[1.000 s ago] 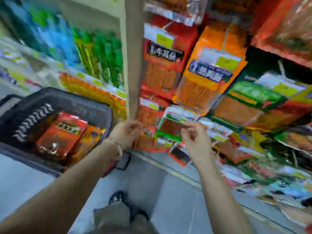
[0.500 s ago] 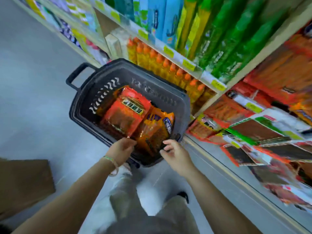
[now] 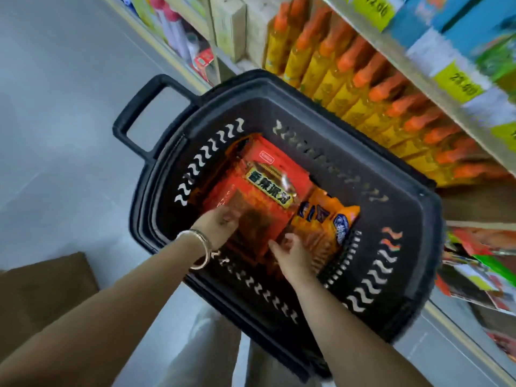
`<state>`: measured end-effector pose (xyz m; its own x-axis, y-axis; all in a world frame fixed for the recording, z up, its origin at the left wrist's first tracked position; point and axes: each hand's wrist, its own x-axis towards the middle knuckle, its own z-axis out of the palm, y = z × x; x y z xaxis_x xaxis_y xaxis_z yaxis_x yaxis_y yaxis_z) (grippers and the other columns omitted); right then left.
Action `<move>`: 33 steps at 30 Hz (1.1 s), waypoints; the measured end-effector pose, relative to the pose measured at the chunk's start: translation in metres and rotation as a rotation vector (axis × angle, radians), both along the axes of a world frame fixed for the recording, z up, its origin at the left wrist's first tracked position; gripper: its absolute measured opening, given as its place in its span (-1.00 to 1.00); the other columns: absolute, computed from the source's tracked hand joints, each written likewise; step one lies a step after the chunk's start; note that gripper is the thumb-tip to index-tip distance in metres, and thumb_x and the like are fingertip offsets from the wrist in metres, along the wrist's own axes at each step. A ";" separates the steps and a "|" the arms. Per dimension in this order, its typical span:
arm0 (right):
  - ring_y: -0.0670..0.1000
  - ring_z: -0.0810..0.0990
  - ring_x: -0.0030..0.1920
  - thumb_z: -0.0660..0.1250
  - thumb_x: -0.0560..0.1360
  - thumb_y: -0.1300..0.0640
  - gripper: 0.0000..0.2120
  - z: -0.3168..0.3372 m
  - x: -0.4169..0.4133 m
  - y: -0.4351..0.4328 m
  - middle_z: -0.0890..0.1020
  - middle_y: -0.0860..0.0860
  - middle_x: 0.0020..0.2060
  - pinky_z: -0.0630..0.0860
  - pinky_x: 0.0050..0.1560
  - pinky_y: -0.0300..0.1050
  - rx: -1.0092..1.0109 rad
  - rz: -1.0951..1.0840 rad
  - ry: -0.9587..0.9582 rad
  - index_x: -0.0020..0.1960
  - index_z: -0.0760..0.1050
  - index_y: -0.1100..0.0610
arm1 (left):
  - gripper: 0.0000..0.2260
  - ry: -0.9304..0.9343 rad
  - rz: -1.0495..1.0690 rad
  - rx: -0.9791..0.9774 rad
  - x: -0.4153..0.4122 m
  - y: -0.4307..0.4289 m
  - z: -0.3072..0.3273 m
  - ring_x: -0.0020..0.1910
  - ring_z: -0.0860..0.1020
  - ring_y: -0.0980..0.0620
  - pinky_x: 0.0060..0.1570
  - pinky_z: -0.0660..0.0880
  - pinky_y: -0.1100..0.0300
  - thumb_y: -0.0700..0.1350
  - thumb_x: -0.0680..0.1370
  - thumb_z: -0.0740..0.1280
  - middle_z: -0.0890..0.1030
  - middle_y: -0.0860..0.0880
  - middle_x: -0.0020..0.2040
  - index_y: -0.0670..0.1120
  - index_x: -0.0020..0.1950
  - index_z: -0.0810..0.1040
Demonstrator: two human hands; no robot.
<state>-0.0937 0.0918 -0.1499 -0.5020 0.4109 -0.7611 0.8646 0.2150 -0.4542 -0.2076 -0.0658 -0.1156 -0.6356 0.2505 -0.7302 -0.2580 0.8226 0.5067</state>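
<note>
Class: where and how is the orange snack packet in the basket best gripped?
Pinch the orange snack packet at its far end, from above: it lies face up, that end is bare, the right hand covers the near end, the red packet borders one side.

You are standing in a shop aisle, a grocery or supermarket. A black shopping basket (image 3: 430, 247) sits on the grey floor (image 3: 55, 135) with a red snack packet (image 3: 268, 188) inside. Beyond its far edge runs a shelf (image 3: 402, 65) over a long row of identical orange-capped bottles (image 3: 349, 79), with yellow price tags (image 3: 458, 83) stuck along the shelf's front edge. More packaged snacks (image 3: 480, 263) crowd the racks at your right.
</note>
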 end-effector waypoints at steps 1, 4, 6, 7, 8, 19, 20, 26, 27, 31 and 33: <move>-0.14 0.44 -0.27 0.35 0.49 -0.10 -0.47 -0.010 -0.006 -0.001 0.52 -0.01 -0.13 0.31 -0.34 -0.32 -0.009 -0.075 -0.024 0.34 0.35 0.14 | -0.81 -0.030 0.032 0.000 -0.003 0.000 -0.006 -0.06 0.52 0.06 -0.11 0.35 0.33 -0.07 0.54 0.28 0.58 0.02 -0.01 0.00 0.13 0.54; -0.13 0.47 -0.29 0.39 0.44 -0.15 -0.56 -0.039 -0.024 -0.002 0.51 -0.12 -0.23 0.34 -0.34 -0.40 -0.024 -0.275 -0.075 0.17 0.44 0.10 | -0.81 -0.106 0.082 0.030 -0.008 0.001 -0.016 -0.05 0.50 0.07 -0.05 0.36 0.28 -0.05 0.54 0.28 0.56 0.04 0.00 0.03 0.15 0.51; 0.00 0.59 -0.17 0.42 0.40 -0.18 -0.57 -0.053 -0.036 -0.004 0.60 -0.05 -0.19 0.42 -0.20 -0.28 -0.044 -0.370 -0.082 0.05 0.52 0.14 | -0.82 -0.121 0.126 0.079 -0.007 0.000 -0.020 -0.14 0.50 0.19 -0.15 0.37 0.38 -0.05 0.55 0.28 0.55 0.11 -0.05 0.05 0.14 0.50; 0.07 0.60 -0.09 0.44 0.39 -0.18 -0.56 -0.060 -0.039 -0.005 0.63 0.01 -0.12 0.46 -0.09 -0.20 -0.045 -0.404 -0.081 0.04 0.54 0.15 | -0.83 -0.123 0.144 0.090 -0.006 -0.001 -0.020 -0.20 0.48 0.27 -0.24 0.35 0.46 -0.06 0.55 0.28 0.54 0.16 -0.08 0.06 0.14 0.50; 0.09 0.60 -0.05 0.45 0.38 -0.16 -0.58 -0.064 -0.041 -0.006 0.63 0.05 -0.08 0.48 -0.02 -0.14 -0.040 -0.432 -0.070 0.02 0.54 0.14 | -0.82 -0.121 0.160 0.092 -0.005 -0.002 -0.020 -0.23 0.47 0.30 -0.29 0.34 0.50 -0.07 0.55 0.28 0.53 0.19 -0.10 0.06 0.14 0.50; 0.05 0.37 0.37 0.29 0.53 -0.09 -0.50 -0.006 0.006 0.013 0.40 -0.02 0.38 0.33 0.36 0.11 -0.118 -0.617 0.141 0.41 0.29 0.05 | -0.56 -0.112 0.148 -0.006 -0.010 -0.002 -0.010 0.13 0.51 0.01 0.15 0.45 0.12 0.01 0.53 0.29 0.51 -0.02 0.21 -0.07 0.37 0.33; 0.05 0.39 0.37 0.30 0.53 -0.08 -0.49 -0.001 0.007 0.018 0.40 -0.01 0.39 0.34 0.36 0.15 -0.183 -0.638 0.158 0.43 0.28 0.00 | -0.53 -0.121 0.163 0.005 -0.012 -0.002 -0.009 0.19 0.49 -0.02 0.19 0.43 0.11 0.04 0.52 0.29 0.50 -0.04 0.26 -0.07 0.38 0.32; -0.12 0.67 -0.05 0.41 0.44 -0.01 -0.83 0.025 -0.025 0.016 0.69 -0.17 -0.05 0.59 -0.21 -0.23 -0.539 -0.591 0.137 -0.04 0.58 -0.28 | -0.16 -0.203 0.368 0.141 -0.023 -0.001 0.005 0.14 0.43 0.08 0.12 0.32 0.21 0.28 0.34 0.41 0.47 -0.01 0.29 -0.04 0.47 0.17; -0.11 0.67 -0.05 0.42 0.42 -0.02 -0.82 0.026 -0.033 0.013 0.69 -0.16 -0.04 0.59 -0.19 -0.20 -0.587 -0.592 0.118 -0.03 0.58 -0.28 | -0.13 -0.187 0.419 0.129 -0.027 -0.004 0.004 0.14 0.45 0.06 0.16 0.35 0.18 0.30 0.30 0.43 0.48 -0.01 0.27 -0.05 0.47 0.18; -0.06 0.51 0.22 0.38 0.41 -0.21 -0.43 0.014 -0.063 0.008 0.49 -0.14 0.27 0.50 0.10 -0.03 -0.594 -0.538 0.023 0.38 0.33 -0.21 | -0.53 -0.138 0.435 0.030 -0.041 -0.022 -0.002 -0.03 0.56 0.01 -0.03 0.50 0.17 0.26 0.34 0.43 0.58 0.04 -0.02 0.03 0.13 0.51; 0.04 0.36 0.38 0.23 0.48 -0.29 -0.43 -0.003 -0.074 0.005 0.38 -0.08 0.38 0.34 0.31 0.08 -0.468 -0.559 -0.011 0.43 0.28 -0.14 | -0.77 -0.063 0.479 0.038 -0.043 -0.029 -0.007 -0.23 0.57 0.06 -0.27 0.49 0.22 0.14 0.40 0.43 0.59 0.08 -0.21 0.07 -0.09 0.49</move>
